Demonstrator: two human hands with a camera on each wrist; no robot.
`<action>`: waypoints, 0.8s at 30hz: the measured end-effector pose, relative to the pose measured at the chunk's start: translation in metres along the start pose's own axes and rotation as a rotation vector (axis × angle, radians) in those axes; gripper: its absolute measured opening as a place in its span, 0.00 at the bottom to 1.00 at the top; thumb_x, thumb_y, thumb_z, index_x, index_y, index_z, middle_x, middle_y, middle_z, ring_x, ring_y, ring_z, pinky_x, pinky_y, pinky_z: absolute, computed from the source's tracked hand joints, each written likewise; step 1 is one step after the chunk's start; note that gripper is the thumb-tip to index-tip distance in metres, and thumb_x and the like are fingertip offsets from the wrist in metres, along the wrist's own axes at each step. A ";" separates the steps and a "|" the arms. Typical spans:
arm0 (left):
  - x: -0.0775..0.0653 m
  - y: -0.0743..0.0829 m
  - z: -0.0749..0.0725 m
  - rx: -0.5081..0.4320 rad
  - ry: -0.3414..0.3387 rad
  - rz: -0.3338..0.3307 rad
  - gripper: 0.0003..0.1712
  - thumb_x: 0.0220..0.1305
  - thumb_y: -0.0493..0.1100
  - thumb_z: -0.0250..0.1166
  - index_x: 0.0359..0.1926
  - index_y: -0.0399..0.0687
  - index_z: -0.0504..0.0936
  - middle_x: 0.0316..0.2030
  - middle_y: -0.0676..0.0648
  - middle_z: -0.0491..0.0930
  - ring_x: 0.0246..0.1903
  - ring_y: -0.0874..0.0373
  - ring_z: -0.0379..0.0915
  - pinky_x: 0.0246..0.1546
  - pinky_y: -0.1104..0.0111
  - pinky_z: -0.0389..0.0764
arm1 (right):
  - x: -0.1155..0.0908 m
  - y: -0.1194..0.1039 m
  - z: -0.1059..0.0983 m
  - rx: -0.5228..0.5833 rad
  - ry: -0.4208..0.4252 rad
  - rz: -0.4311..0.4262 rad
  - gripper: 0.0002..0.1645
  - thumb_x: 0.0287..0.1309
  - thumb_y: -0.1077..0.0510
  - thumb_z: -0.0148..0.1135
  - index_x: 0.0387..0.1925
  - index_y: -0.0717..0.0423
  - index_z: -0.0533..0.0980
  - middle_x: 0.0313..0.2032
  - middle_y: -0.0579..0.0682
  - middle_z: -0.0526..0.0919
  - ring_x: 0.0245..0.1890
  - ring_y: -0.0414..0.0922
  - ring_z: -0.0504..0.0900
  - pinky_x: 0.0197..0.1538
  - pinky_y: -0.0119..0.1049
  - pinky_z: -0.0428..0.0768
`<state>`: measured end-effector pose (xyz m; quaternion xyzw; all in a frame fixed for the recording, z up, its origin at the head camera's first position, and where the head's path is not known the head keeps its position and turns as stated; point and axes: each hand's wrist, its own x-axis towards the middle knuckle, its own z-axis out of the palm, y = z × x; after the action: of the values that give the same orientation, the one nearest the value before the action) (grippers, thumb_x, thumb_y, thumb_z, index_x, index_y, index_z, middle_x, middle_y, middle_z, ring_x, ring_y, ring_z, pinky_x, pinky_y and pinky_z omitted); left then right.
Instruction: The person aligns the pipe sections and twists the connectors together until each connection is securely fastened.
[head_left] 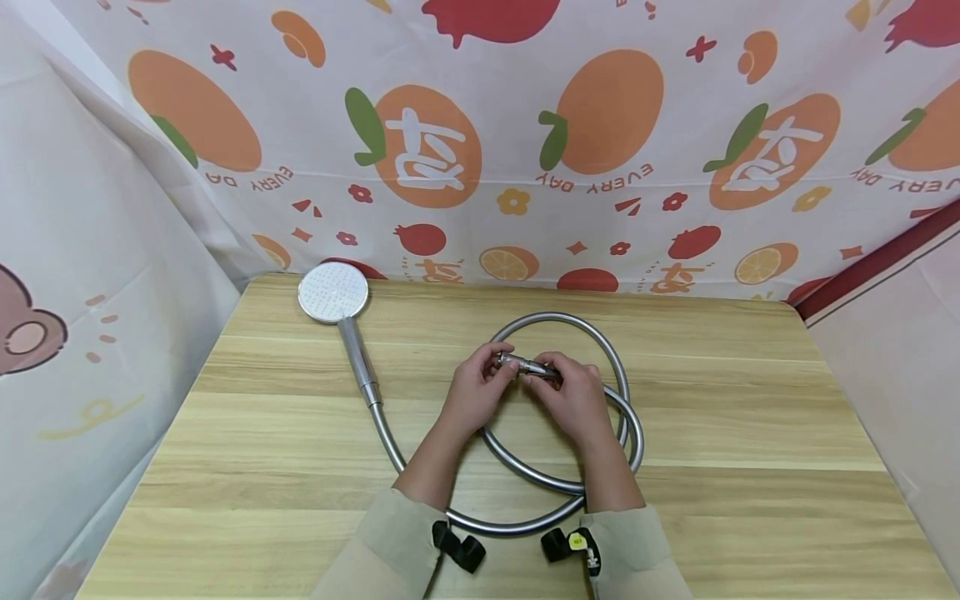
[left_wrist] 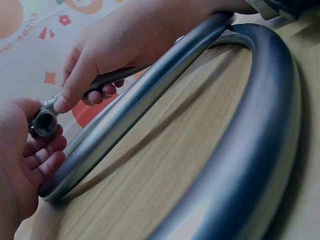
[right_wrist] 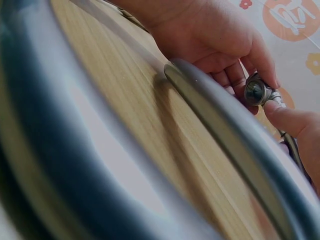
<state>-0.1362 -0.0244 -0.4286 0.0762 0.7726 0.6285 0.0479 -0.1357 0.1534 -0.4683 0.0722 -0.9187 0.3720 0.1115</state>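
Observation:
Over the middle of the table, my left hand (head_left: 474,392) pinches a small silvery metal fitting (left_wrist: 44,123) between thumb and fingers. Its round opening, threaded inside, faces the right wrist camera. My right hand (head_left: 577,400) grips the end of the grey metal shower hose (head_left: 558,317) close beside the fitting, thumb tip right at the joint. The fingers hide part of where hose and fitting meet. From there the hose lies in loose loops around and under both forearms. At its other end a round shower head (head_left: 333,292) with a grey handle (head_left: 356,354) lies face up.
The wooden table (head_left: 750,400) ends at the back against a fruit-printed cloth (head_left: 607,112). A pale cloth (head_left: 97,275) hangs along the left side. In both wrist views, hose loops cross close in front of the hands.

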 end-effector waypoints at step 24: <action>0.015 -0.037 0.007 0.002 0.024 -0.014 0.19 0.69 0.44 0.63 0.56 0.40 0.78 0.35 0.45 0.79 0.33 0.55 0.71 0.32 0.73 0.74 | 0.000 -0.001 0.000 0.012 -0.004 -0.002 0.21 0.63 0.37 0.61 0.47 0.45 0.82 0.39 0.43 0.87 0.38 0.43 0.83 0.44 0.39 0.65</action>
<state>-0.1519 -0.0222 -0.4661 0.0634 0.7743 0.6282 0.0428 -0.1357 0.1530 -0.4677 0.0746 -0.9167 0.3770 0.1096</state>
